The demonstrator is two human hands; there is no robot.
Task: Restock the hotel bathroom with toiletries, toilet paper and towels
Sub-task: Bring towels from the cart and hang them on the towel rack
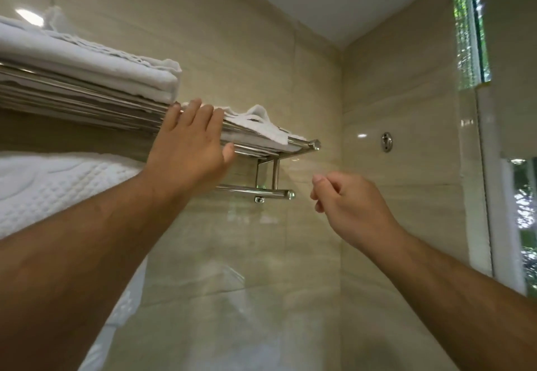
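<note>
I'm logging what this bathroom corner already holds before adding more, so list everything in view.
wall-mounted metal towel rack: one, chrome, on the left wall, with a lower bar
folded terry towels: one stack, white, on the rack's left part
small crumpled cloth: one, white, on the rack's right end
waffle-textured towel: one, white, hanging under the rack at left
round metal wall fitting: one, chrome, right wall
glossy tiled walls: two, beige, meeting in a corner
window: one, greenery outside, far right
left hand: fingers straight, over the rack's front edge by the cloth
right hand: fingers curled, empty, in the air below the rack's right end
</note>
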